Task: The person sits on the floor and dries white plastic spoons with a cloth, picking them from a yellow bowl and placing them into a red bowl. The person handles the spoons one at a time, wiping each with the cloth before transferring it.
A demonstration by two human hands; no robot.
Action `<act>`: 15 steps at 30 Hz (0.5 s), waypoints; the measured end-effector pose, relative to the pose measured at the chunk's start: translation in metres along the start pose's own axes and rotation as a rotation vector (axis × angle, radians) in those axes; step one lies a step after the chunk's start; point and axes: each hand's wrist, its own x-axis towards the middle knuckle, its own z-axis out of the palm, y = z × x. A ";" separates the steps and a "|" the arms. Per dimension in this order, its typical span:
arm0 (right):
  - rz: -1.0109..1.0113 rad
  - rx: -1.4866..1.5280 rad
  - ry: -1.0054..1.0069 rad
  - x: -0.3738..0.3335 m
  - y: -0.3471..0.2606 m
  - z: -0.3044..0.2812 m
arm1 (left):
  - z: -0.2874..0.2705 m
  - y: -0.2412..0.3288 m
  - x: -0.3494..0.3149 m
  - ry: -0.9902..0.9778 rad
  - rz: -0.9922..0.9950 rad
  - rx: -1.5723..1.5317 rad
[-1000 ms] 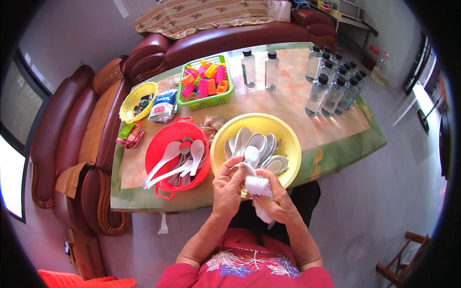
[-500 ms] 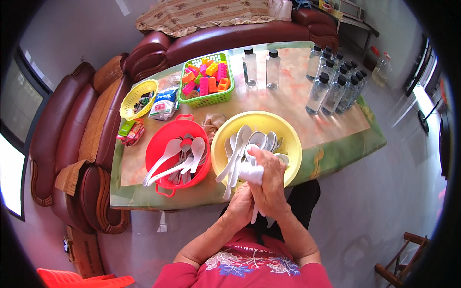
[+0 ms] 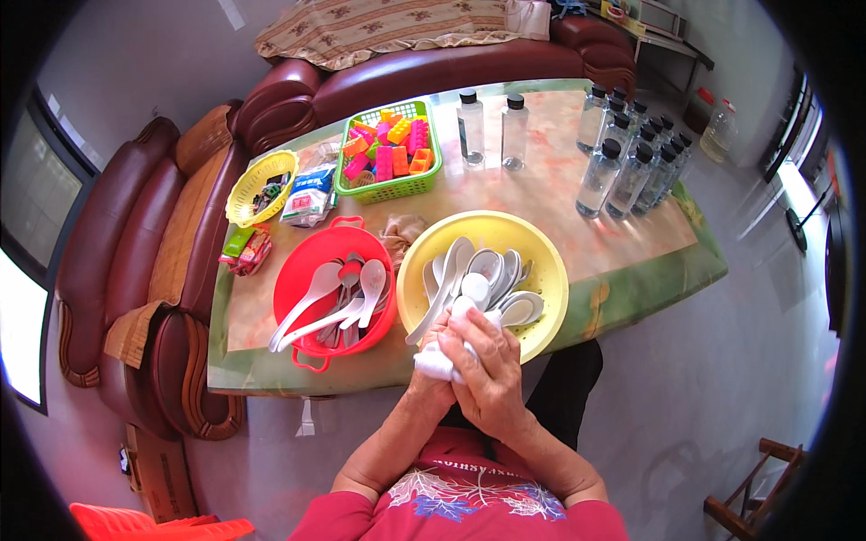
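Over the near rim of the yellow colander point(image 3: 557, 311), my two hands are pressed together around a white cloth point(image 3: 437, 362). My right hand point(image 3: 489, 374) lies on top with its fingers curled over the cloth. Beneath it, my left hand point(image 3: 429, 389) is closed, its palm and fingers partly covered. A pale spoon bowl point(image 3: 475, 287) shows just beyond my fingers; whether its handle runs into the cloth is hidden. Several white and metal spoons point(image 3: 510, 270) lie in the colander. To its left, a red colander point(image 3: 287, 261) holds white soup spoons point(image 3: 323, 281) and metal cutlery.
Farther back on the table stand a green basket point(image 3: 390, 189) of toy bricks, a yellow basket point(image 3: 236, 200) and a packet point(image 3: 308, 197). A crumpled brown cloth point(image 3: 402, 236) lies between the colanders. Several black-capped bottles point(image 3: 599, 180) stand at the right, two more point(image 3: 514, 135) at the back.
The white cloth has come lower and left, spreading between my hands. My right hand has folded down over it. The spoon handle that showed below my hands is out of sight.
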 end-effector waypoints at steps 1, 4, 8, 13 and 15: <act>-0.020 -0.015 -0.002 -0.002 -0.002 -0.003 | 0.002 0.001 -0.001 -0.001 -0.009 -0.022; -0.038 -0.025 -0.014 0.015 -0.003 -0.013 | -0.024 -0.023 0.009 0.070 0.166 -0.059; 0.164 0.208 0.075 0.041 0.017 -0.013 | -0.002 -0.018 -0.007 0.036 0.075 0.491; 0.379 0.489 0.259 0.045 0.045 0.002 | 0.005 -0.007 -0.010 -0.072 -0.041 0.360; 0.346 0.406 0.280 0.042 0.048 0.008 | -0.008 -0.013 -0.006 -0.008 0.050 0.466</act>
